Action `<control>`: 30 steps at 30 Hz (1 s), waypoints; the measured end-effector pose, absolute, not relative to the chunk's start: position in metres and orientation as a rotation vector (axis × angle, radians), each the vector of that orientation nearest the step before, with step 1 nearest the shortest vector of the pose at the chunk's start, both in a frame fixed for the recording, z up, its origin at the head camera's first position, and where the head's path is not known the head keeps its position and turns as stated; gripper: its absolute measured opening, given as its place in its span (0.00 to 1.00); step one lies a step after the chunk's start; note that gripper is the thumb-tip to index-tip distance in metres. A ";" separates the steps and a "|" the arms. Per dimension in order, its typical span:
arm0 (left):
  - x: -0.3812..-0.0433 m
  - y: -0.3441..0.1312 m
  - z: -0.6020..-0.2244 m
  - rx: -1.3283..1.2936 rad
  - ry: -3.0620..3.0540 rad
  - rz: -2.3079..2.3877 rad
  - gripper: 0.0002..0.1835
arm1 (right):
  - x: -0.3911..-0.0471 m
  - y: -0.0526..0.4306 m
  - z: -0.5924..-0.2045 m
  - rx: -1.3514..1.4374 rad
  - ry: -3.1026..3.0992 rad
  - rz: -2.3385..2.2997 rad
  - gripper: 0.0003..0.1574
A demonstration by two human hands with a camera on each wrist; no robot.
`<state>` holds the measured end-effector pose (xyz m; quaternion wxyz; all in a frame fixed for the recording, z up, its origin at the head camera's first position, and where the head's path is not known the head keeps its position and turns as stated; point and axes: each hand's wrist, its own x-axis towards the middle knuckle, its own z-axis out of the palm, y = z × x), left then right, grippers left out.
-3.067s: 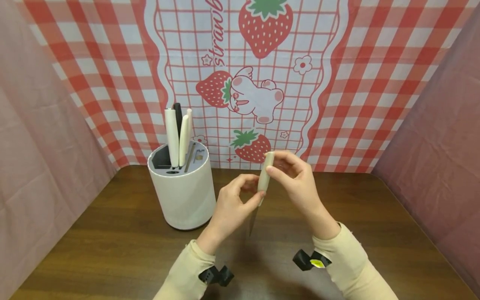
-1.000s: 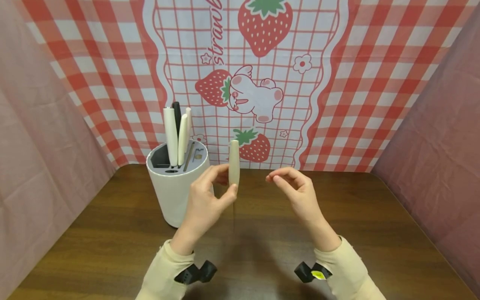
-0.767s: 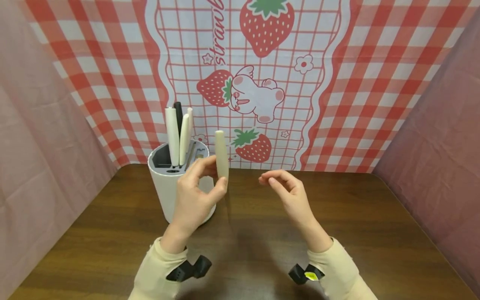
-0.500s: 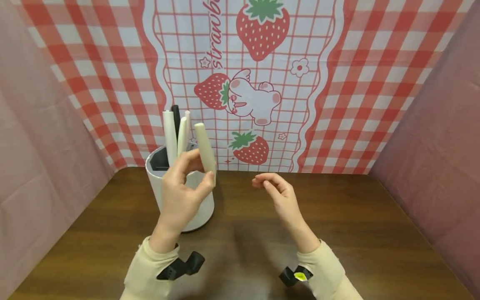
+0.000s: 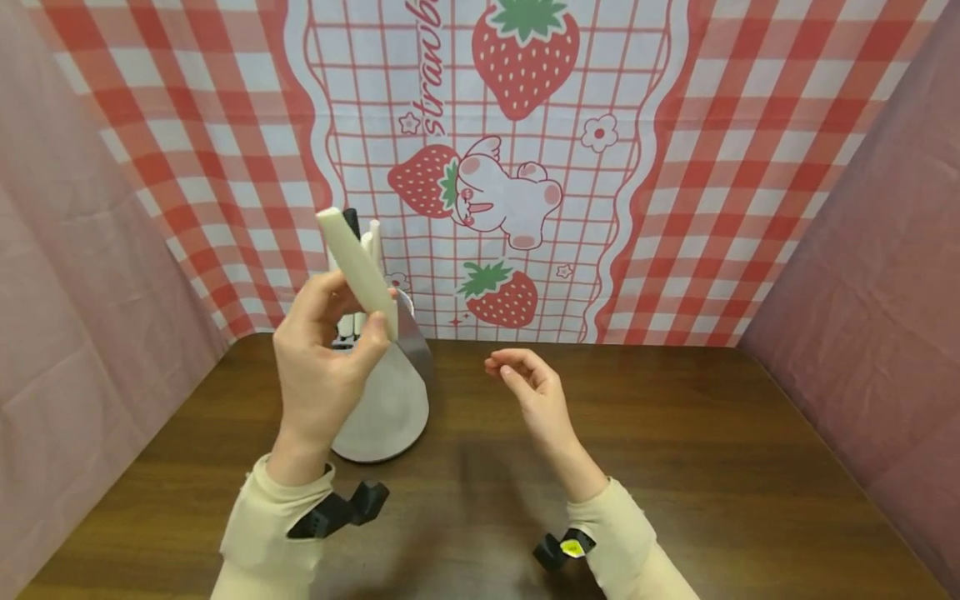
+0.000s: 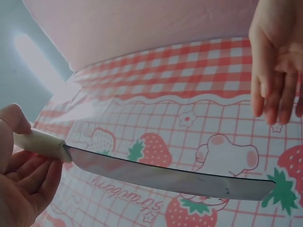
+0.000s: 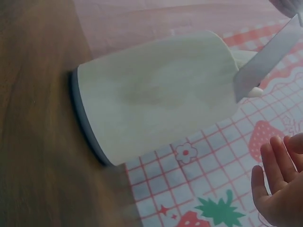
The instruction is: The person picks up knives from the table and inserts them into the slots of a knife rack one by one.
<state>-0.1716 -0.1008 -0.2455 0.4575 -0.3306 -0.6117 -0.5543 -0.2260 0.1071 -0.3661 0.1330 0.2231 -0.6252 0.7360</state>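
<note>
My left hand [image 5: 311,358] pinches a kitchen knife [image 5: 360,267] by its cream handle between thumb and fingers. The handle tilts up to the left in the head view, and the blade angles down to the right in front of the white knife block [image 5: 386,417]. In the left wrist view the long, plain blade [image 6: 175,177] shows along its full length. My right hand [image 5: 536,400] hovers over the table to the right of the block, fingers loosely bent with nothing in them. The left hand and knife hide much of the block's top.
White-handled knives [image 5: 375,237] and a black handle [image 5: 351,221] stick up from the block. A brown wooden table [image 5: 675,467] lies under everything. Behind hangs a red-checked strawberry cloth [image 5: 517,200], with pink curtains [image 5: 862,275] at both sides.
Both hands held the knife at first; the right let go. The left has carried it left and up to the block, tilting the handle leftward. The right hand has drifted left, empty.
</note>
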 end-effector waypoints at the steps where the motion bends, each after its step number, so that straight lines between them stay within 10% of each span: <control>1: -0.172 -0.102 -0.245 -0.812 -1.492 -1.370 0.17 | -0.227 0.105 -0.367 0.635 -1.817 2.141 0.14; 30: -0.172 -0.124 -0.226 -0.636 -1.214 -1.415 0.17 | -0.245 0.034 -0.393 0.524 -1.976 2.192 0.27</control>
